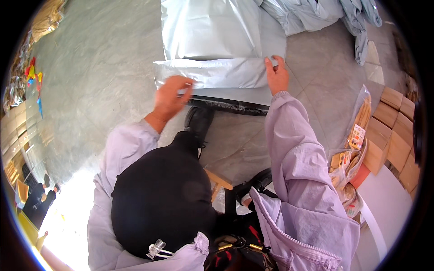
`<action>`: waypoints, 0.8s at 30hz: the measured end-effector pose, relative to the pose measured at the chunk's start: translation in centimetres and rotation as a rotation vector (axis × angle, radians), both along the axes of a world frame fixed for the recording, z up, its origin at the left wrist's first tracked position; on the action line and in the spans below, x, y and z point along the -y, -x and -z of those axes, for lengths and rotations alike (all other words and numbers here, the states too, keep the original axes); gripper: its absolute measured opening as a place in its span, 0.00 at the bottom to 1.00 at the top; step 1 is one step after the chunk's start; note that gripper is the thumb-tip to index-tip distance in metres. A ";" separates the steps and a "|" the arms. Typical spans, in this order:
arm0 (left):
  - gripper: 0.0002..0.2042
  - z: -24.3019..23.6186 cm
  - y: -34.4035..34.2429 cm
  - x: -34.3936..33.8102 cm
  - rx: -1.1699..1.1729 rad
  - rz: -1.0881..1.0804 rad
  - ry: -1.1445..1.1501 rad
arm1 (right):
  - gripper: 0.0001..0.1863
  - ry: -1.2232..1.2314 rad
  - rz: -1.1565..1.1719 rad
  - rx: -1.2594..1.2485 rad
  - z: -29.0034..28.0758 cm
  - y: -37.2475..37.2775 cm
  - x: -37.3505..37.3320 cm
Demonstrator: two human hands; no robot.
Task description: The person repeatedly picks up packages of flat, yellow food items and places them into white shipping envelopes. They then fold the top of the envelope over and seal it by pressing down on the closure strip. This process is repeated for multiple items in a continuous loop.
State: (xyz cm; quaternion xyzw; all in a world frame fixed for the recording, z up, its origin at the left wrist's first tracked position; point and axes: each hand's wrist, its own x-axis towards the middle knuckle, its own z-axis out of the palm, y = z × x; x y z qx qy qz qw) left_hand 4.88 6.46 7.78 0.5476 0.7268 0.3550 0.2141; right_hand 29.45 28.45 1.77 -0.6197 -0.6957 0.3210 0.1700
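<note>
Grey floor (pixel 99 67), silver-grey plastic bag (pixel 212 34) lying on it at 12 o'clock, more bags (pixel 305 18) at 1. Pale folded band (pixel 221 74) crosses the bag's near end. Left hand (pixel 169 99) at band's 7 o'clock: blurred, thumb and fingers spread. Right hand (pixel 277 77) at its 3: thumb and index close, can't tell if pinching film. Black strip (pixel 226 105) at 6. Looks like the fold-and-smooth step; next move likely calls for levelling the band's left end.

Probable packing area: grey plastic bags (pixel 212 34), 12 to 1 o'clock; brown boxes (pixel 379 134), packaged goods (pixel 361 118), 3 o'clock.
</note>
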 end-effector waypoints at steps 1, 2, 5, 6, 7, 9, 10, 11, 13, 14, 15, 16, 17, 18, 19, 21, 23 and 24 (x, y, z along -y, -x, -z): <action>0.11 0.8 -0.5 -0.9 -0.122 0.260 -0.072 | 0.15 -0.048 0.050 -0.064 -0.7 0.3 0.0; 0.18 1.4 -1.2 -2.1 -0.155 0.393 -0.040 | 0.16 -0.099 0.100 -0.126 -2.4 0.7 0.2; 0.24 3.9 -0.7 -3.7 -0.401 0.434 0.055 | 0.18 -0.499 -0.286 -0.111 -2.3 1.1 3.7; 0.28 4.6 -0.3 -4.3 -0.407 0.443 0.109 | 0.20 -0.383 -0.515 -0.138 -3.7 1.7 5.8; 0.27 5.2 0.8 -3.6 -0.404 0.393 0.163 | 0.22 -0.236 -0.759 -0.180 -4.1 3.3 8.1; 0.26 6.0 1.7 -3.6 -0.401 0.328 0.238 | 0.25 -0.264 -0.725 -0.042 -2.3 3.9 8.8; 0.27 6.2 1.8 -3.4 -0.454 0.307 0.277 | 0.26 -0.280 -0.710 0.022 -1.2 3.9 8.6; 0.28 6.6 2.1 -3.0 -0.460 0.262 0.290 | 0.26 -0.314 -0.646 0.040 -0.1 3.6 8.0; 0.29 7.0 2.7 -2.3 -0.475 0.177 0.323 | 0.26 -0.374 -0.514 0.070 1.5 2.2 5.7; 0.30 7.5 3.3 -2.0 -0.458 0.119 0.314 | 0.26 -0.299 -0.515 0.035 1.2 2.0 4.9; 0.29 7.9 3.9 -1.3 -0.393 0.054 0.341 | 0.25 -0.325 -0.477 0.023 1.5 2.0 4.6; 0.29 8.4 4.5 -0.6 -0.328 -0.011 0.367 | 0.24 -0.350 -0.439 0.010 1.7 2.1 4.5; 0.29 9.3 4.8 -0.2 -0.258 -0.077 0.381 | 0.24 -0.384 -0.401 0.004 2.0 2.0 3.9; 0.28 9.7 4.8 0.0 -0.270 -0.149 0.334 | 0.23 -0.359 -0.351 -0.020 2.5 1.7 3.3; 0.28 10.1 5.0 0.1 -0.171 -0.191 0.343 | 0.22 -0.332 -0.301 -0.044 3.2 1.2 2.6; 0.28 10.3 4.8 0.2 0.034 -0.270 0.368 | 0.19 -0.225 -0.192 -0.129 3.1 1.7 2.2; 0.27 10.5 5.2 0.1 0.115 -0.338 0.355 | 0.16 -0.075 -0.072 -0.258 2.5 2.4 1.7; 0.27 10.6 5.3 0.0 0.156 -0.373 0.346 | 0.15 -0.015 -0.033 -0.286 3.3 2.2 1.2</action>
